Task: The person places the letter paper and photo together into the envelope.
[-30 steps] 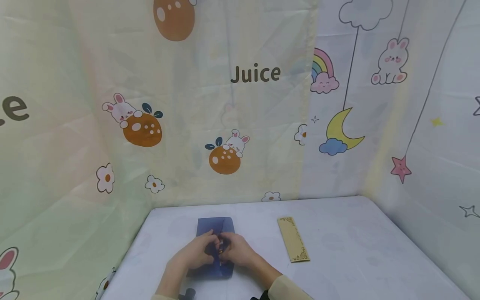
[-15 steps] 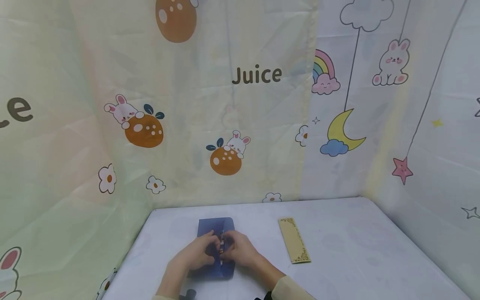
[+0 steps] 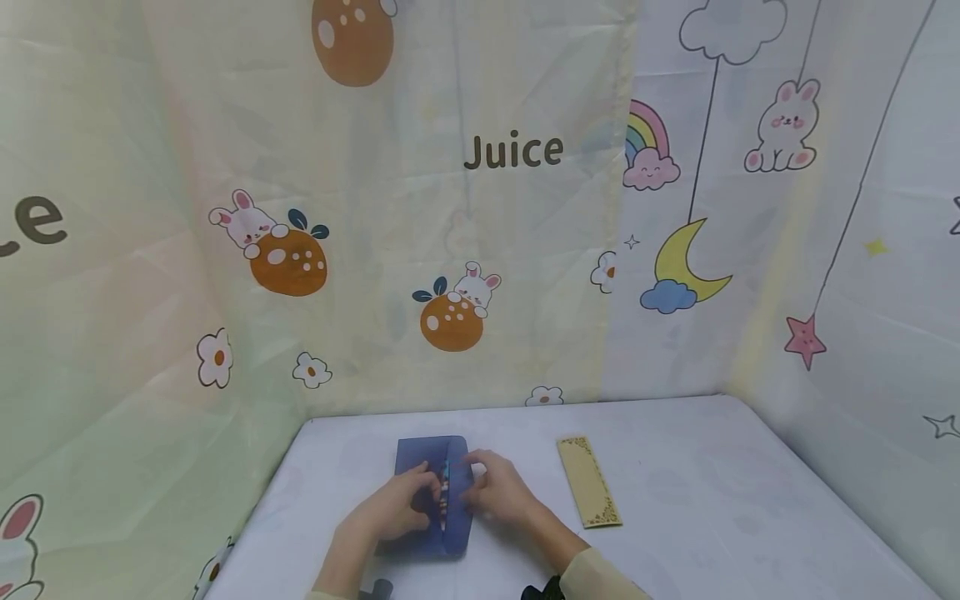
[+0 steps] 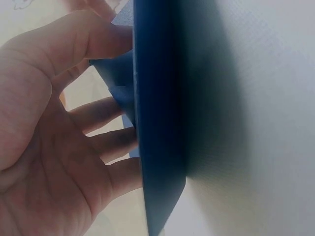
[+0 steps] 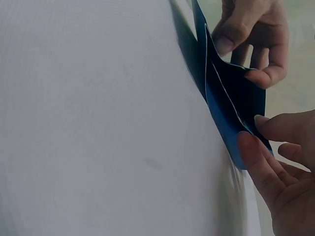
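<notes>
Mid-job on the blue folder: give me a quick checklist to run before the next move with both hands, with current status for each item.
1. Left hand has hold of the blue folder: ok; the left wrist view shows its fingers under a raised flap and the thumb on top.
2. Right hand on the folder's right edge: ok; its fingertips touch the flap's edge, fingers fairly straight.
3. Folder opened: ok; the right wrist view shows the flaps parted.
4. Contents seated: cannot tell; only a thin coloured strip shows along the middle.
5. Folder supported by the table: ok; its far part lies flat.
6. Gold bookmark clear of the hands: ok; it lies apart, to the right.
</notes>
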`<state>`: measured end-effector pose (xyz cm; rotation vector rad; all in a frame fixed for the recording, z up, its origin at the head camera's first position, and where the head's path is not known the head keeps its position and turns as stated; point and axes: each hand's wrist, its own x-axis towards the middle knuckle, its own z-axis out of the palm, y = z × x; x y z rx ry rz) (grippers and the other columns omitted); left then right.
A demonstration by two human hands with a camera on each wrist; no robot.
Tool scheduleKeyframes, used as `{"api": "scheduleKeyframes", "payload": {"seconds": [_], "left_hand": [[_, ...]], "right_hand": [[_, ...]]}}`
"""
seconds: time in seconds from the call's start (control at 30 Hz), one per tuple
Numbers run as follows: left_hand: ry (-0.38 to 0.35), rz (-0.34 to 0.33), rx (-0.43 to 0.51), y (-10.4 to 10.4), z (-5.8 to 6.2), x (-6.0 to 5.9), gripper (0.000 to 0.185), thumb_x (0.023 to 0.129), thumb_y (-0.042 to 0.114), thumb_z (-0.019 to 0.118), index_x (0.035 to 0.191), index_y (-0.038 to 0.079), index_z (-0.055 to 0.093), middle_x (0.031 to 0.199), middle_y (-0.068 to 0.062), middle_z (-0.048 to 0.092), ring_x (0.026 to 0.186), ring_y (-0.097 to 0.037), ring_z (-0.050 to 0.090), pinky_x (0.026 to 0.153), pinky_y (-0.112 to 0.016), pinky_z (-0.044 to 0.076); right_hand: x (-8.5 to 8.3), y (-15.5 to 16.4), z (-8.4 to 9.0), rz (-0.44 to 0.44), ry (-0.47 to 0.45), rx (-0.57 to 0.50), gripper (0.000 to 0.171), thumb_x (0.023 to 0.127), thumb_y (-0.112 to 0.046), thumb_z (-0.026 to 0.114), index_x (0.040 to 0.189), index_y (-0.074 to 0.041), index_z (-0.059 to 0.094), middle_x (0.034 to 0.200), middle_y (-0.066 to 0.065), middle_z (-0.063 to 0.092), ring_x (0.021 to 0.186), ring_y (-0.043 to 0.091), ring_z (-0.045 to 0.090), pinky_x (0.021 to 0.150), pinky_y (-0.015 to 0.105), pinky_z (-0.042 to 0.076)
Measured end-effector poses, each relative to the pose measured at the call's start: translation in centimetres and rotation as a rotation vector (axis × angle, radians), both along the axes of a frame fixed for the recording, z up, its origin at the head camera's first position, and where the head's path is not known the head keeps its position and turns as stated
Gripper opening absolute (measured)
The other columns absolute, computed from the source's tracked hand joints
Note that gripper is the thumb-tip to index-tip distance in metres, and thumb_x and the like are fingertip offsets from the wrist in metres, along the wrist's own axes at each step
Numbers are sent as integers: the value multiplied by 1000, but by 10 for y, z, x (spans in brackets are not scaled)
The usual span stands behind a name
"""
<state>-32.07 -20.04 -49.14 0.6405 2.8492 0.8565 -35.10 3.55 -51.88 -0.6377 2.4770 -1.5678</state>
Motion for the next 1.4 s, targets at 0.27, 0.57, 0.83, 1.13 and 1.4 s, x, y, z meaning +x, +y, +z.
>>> {"api": "scheduleKeyframes", "payload": {"seconds": [0.27, 0.57, 0.83, 1.13, 1.4], "left_hand": [[0, 7, -8, 1, 0, -1, 36, 74, 5, 80, 93, 28, 58, 159, -28, 45, 145, -54, 43, 115, -74, 33], [7, -5, -5, 1, -1, -1, 36, 74, 5, 79, 93, 28, 59, 158, -28, 45, 145, -54, 42, 115, -75, 33], [20, -15, -4, 0, 0, -1, 36, 74, 5, 79, 93, 27, 58, 158, -30, 45, 145, -55, 42, 116, -74, 32], [22, -20, -2, 0, 1, 1, 36, 73, 4, 79, 93, 26, 58, 158, -31, 44, 145, -56, 41, 116, -74, 32], [12, -26, 2, -1, 0, 0, 36, 74, 3, 78, 93, 26, 58, 158, -30, 44, 147, -55, 39, 117, -73, 31]], "right_hand": [[-1, 9, 4, -51, 49, 44, 60, 88, -4, 77, 143, -4, 53, 98, 9, 71, 73, 16, 68, 58, 30, 56], [-3, 17, 5, -128, 135, 82, 62, 90, -13, 77, 146, -2, 51, 128, 22, 65, 96, 24, 70, 73, 36, 61], [-6, 25, 2, -203, 169, 133, 61, 96, -27, 72, 149, -6, 49, 146, 19, 58, 123, 35, 64, 100, 55, 56], [-9, 35, 3, -292, 233, 245, 63, 96, -30, 71, 151, -7, 50, 161, 18, 45, 149, 40, 43, 123, 60, 35], [-11, 41, 0, -334, 326, 342, 67, 95, -34, 72, 152, -5, 50, 162, 24, 41, 148, 47, 41, 122, 65, 31]]}}
